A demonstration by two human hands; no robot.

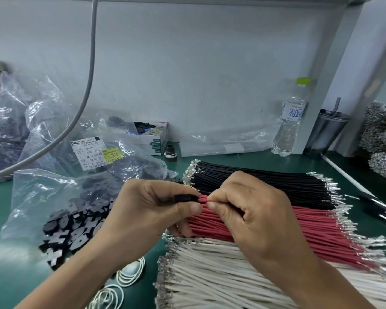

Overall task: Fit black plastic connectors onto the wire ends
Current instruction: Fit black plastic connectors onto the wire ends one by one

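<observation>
Above the wire bundles [265, 219], left hand [152, 208] pinches a black connector [186, 198]; right hand [250, 208] pinches a red wire [204, 199] (both raised).

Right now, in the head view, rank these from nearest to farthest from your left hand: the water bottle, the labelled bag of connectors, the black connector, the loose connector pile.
1. Black connector: pinched in the left hand itself.
2. Loose connector pile: on the mat just to its left.
3. Labelled bag: behind the pile, farther back left.
4. Water bottle: far right, against the wall.
</observation>
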